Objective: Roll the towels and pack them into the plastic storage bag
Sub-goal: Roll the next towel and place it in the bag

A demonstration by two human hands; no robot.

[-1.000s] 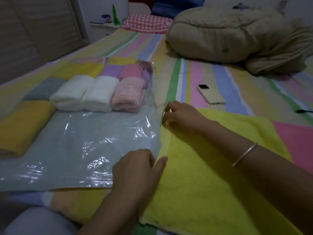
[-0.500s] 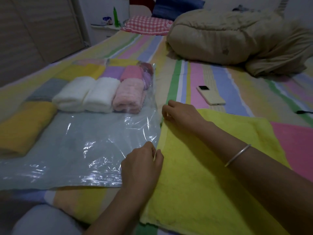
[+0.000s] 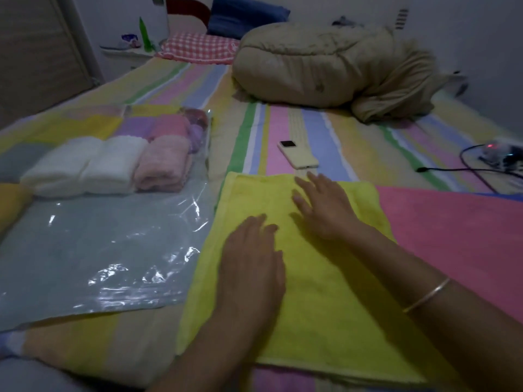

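The yellow towel is spread flat on the bed, its long axis running near to far, directly beneath both hands. The left hand is laid open on its near-left part and the right hand open farther along; nothing is gripped. The plastic storage bag, with rolled towels at its far end, lies just to the left.
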